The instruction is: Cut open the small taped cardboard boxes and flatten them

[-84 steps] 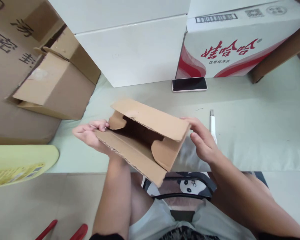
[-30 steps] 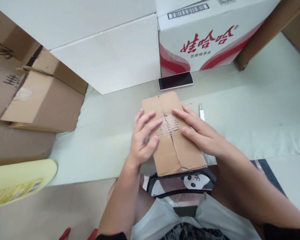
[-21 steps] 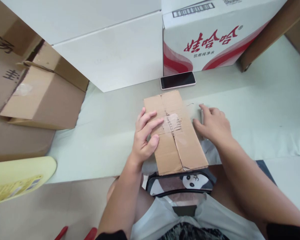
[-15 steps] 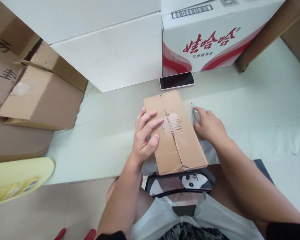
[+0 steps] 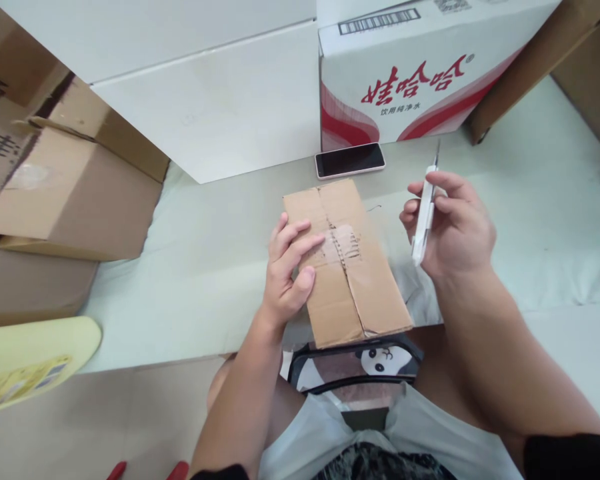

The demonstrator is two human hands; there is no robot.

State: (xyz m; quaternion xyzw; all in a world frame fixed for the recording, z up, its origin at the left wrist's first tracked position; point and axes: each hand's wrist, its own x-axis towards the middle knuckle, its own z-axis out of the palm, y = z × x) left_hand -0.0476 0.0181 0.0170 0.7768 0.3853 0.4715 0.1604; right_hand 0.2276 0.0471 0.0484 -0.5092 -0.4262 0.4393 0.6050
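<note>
A small brown cardboard box (image 5: 380,283) lies on the pale green cloth, with clear tape across the seam of its top. My left hand (image 5: 289,270) rests on the box's left side, fingers spread over the cardboard. Raised to the right of the box, my right hand (image 5: 453,220) is closed around a white utility knife (image 5: 422,223). Its thin metal blade sticks out at the top and points away from me. Blade and box are apart.
A phone (image 5: 350,161) lies just behind the box, in front of a white and red water carton (image 5: 405,93). Brown cartons (image 5: 95,193) stand at the left, near a yellow object (image 5: 40,357). A panda-printed item (image 5: 380,361) is below the table edge.
My right hand has lifted from the cloth beside the box, bringing up the utility knife and turning it upright. My left hand stays on the box.
</note>
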